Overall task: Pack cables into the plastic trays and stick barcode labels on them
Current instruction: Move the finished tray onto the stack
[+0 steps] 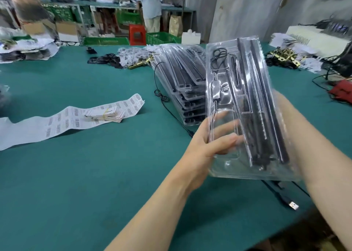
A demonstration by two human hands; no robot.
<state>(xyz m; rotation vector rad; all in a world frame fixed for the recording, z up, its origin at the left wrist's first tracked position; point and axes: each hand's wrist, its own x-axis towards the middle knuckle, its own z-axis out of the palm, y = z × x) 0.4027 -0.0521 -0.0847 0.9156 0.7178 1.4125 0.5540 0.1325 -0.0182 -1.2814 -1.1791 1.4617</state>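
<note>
I hold a clear plastic tray (245, 105) up above the green table (95, 174), tilted toward me. Black strips, a thin coiled cable and a small controller lie in its pockets. My left hand (207, 146) grips its lower left edge, with the fingers showing through the plastic behind it. My right hand (285, 105) holds the right side from behind, mostly hidden by the tray. A black USB cable (285, 199) hangs from under the tray. A stack of filled trays (182, 83) lies on the table beyond. A long barcode label sheet (62, 121) lies at the left.
A banded bundle of labels (104, 114) rests on the sheet. Black parts and brass pieces (137, 64) lie at the table's far side, more brass pieces (282, 56) at the right. Green crates (106, 41) and a person (150, 6) stand behind the table.
</note>
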